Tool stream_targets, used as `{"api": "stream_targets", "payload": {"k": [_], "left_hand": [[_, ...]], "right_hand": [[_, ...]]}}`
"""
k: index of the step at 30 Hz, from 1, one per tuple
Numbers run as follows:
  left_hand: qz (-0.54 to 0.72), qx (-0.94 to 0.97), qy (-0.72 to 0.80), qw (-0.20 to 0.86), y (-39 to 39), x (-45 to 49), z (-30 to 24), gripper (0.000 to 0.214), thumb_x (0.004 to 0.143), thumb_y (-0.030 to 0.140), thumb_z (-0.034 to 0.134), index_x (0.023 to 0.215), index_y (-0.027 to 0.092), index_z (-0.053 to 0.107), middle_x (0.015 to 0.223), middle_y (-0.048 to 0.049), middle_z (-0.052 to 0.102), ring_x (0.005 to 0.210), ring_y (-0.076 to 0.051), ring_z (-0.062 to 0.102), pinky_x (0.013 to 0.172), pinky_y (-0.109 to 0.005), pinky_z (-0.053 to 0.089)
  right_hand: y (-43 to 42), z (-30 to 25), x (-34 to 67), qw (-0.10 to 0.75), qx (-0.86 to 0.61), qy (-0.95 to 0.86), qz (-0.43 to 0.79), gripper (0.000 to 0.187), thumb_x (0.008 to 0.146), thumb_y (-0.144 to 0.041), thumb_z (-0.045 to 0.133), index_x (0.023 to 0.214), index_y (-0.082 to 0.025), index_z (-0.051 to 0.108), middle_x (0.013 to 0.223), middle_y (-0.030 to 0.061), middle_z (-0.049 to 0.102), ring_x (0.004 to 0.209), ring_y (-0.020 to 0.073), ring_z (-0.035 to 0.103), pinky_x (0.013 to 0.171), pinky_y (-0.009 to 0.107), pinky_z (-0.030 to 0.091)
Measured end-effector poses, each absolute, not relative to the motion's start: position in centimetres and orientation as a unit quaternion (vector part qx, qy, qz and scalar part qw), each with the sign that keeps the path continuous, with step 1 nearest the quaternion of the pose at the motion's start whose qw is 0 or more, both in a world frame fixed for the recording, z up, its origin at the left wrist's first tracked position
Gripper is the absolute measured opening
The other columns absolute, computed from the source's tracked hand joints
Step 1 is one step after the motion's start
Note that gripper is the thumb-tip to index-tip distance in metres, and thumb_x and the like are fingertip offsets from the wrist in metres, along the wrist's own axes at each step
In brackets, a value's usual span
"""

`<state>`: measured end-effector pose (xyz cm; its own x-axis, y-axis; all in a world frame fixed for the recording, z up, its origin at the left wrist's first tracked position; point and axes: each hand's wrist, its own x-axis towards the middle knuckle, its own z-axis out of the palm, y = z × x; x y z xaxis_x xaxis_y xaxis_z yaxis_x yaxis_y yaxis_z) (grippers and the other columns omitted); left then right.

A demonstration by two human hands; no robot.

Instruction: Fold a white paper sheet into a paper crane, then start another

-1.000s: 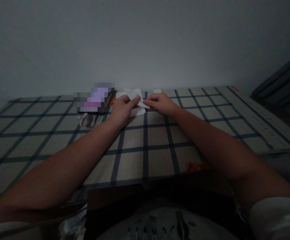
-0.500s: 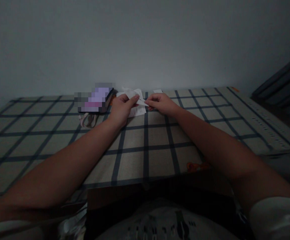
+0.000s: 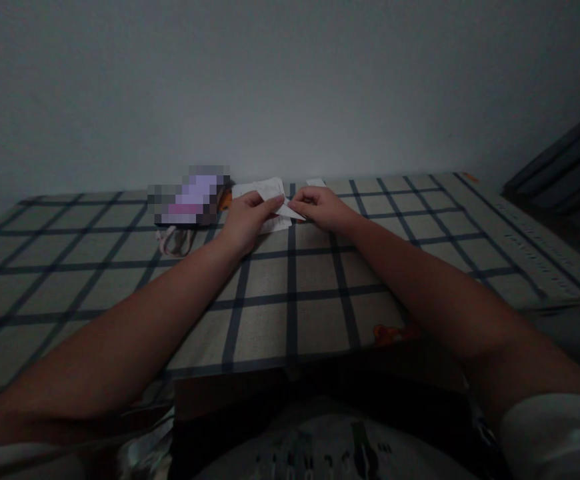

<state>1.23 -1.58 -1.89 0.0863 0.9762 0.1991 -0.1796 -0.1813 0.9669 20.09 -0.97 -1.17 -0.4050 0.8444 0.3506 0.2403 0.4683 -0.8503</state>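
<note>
Both of my arms reach far forward over a checked cloth (image 3: 290, 293). My left hand (image 3: 244, 217) and my right hand (image 3: 323, 207) meet near the far edge and pinch a small folded white paper (image 3: 290, 211) between their fingertips. The paper tapers to a point toward the right hand. Under and behind it lies a flat white sheet (image 3: 270, 190). The light is dim and fine folds are hard to make out.
A blurred purple and dark object (image 3: 190, 197) sits left of my left hand, with a pale looped strap (image 3: 173, 241) in front of it. A small white scrap (image 3: 315, 181) lies by the wall. A dark slatted piece of furniture (image 3: 565, 167) stands at the right.
The hands stay in the same spot. The small paper between the fingertips has shifted a little and the sheet behind it now lies flatter.
</note>
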Motion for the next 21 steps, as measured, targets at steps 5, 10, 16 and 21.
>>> {"api": "stream_targets", "payload": {"k": [5, 10, 16, 21], "left_hand": [[0.570, 0.524, 0.377, 0.508, -1.40, 1.04, -1.67, 0.032, 0.064, 0.033, 0.087, 0.087, 0.014, 0.075, 0.090, -0.0077, 0.077, 0.078, -0.018, 0.071, 0.077, -0.029, 0.054], [0.588, 0.501, 0.362, 0.521, -1.72, 1.27, -1.31, 0.036, 0.066, 0.044, 0.086, 0.081, 0.014, 0.072, 0.088, -0.0074, 0.076, 0.080, -0.018, 0.070, 0.079, -0.030, 0.055], [0.600, 0.489, 0.366, 0.517, -1.68, 1.32, -1.24, 0.039, 0.067, 0.049, 0.085, 0.070, 0.016, 0.064, 0.080, -0.0048, 0.072, 0.077, -0.016, 0.069, 0.077, -0.030, 0.055], [0.605, 0.481, 0.379, 0.509, -1.74, 1.43, -1.18, 0.041, 0.072, 0.053, 0.081, 0.069, 0.017, 0.061, 0.082, -0.0050, 0.072, 0.079, -0.016, 0.068, 0.074, -0.027, 0.055]], "right_hand": [[-0.76, -1.25, 20.16, 0.410, -0.354, -0.761, 0.358, 0.022, 0.084, -0.034, 0.064, 0.075, -0.015, 0.058, 0.067, -0.0031, 0.050, 0.064, 0.0100, 0.044, 0.061, 0.025, 0.035], [-1.06, -0.81, 20.00, 0.408, -0.359, -0.754, 0.368, 0.023, 0.083, -0.036, 0.064, 0.076, -0.016, 0.058, 0.068, -0.0023, 0.052, 0.065, 0.0108, 0.045, 0.062, 0.026, 0.037], [-1.26, -0.61, 19.91, 0.406, -0.354, -0.760, 0.363, 0.024, 0.081, -0.038, 0.065, 0.075, -0.016, 0.059, 0.069, -0.0022, 0.050, 0.066, 0.0107, 0.044, 0.064, 0.026, 0.037], [-1.27, -0.51, 19.89, 0.404, -0.359, -0.765, 0.351, 0.024, 0.081, -0.038, 0.063, 0.073, -0.017, 0.056, 0.068, -0.0022, 0.050, 0.066, 0.0109, 0.044, 0.063, 0.026, 0.037]]}}
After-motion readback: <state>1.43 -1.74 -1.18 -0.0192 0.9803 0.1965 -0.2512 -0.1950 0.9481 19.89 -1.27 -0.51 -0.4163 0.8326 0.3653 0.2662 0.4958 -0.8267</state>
